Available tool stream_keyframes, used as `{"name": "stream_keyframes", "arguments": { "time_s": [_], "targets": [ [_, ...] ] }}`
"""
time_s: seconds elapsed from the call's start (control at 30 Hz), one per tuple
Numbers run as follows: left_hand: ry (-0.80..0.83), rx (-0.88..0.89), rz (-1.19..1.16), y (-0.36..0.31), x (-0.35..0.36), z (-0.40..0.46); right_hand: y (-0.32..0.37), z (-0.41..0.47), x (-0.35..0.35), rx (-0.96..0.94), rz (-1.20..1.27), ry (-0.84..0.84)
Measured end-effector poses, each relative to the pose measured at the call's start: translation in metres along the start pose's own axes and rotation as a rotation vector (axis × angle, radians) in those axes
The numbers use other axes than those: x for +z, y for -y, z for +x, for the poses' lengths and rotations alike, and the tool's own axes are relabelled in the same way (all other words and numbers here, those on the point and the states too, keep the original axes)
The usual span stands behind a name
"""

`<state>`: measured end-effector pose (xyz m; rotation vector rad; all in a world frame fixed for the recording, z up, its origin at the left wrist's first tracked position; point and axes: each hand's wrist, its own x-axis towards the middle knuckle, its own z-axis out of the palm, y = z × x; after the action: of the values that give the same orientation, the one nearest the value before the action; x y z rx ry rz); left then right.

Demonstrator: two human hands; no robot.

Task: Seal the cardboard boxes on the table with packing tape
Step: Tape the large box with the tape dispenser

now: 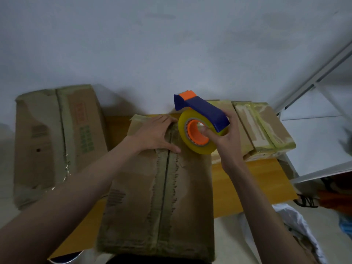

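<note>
Cardboard box (160, 187) central on table (247, 180), flaps meeting at torn centre seam, no fresh tape visible along it. Left hand (154, 134) flat and spread on far end, gripping nothing. Right hand (222, 136) wrapped round tape dispenser (202, 121), held just above far edge. Probably light, soft, worn board: press flaps beside seam, not on ragged edges.
</note>
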<state>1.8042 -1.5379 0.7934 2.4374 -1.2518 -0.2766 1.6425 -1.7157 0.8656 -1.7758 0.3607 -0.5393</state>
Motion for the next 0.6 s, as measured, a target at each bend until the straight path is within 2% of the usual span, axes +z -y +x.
{"name": "stream_keyframes", "arguments": {
  "time_s": [0.17, 0.3, 0.37, 0.47, 0.6],
  "targets": [
    [0.021, 0.014, 0.105, -0.002, 0.008, -0.01, -0.008, 0.005, -0.007, 0.011, -0.081, 0.036],
    [0.014, -0.008, 0.159, -0.009, 0.01, -0.018, -0.008, 0.003, -0.023, 0.021, -0.175, 0.131],
    [-0.012, -0.072, -0.045, -0.013, 0.005, -0.016, -0.007, 0.002, -0.031, 0.034, -0.211, 0.185],
    [-0.191, -0.262, -0.587, -0.026, -0.014, -0.013, -0.007, 0.002, -0.04, 0.031, -0.274, 0.259],
    [-0.466, -0.377, -0.925, -0.042, -0.045, -0.017, -0.005, 0.0, -0.038, -0.001, -0.331, 0.297]
  ]
}}
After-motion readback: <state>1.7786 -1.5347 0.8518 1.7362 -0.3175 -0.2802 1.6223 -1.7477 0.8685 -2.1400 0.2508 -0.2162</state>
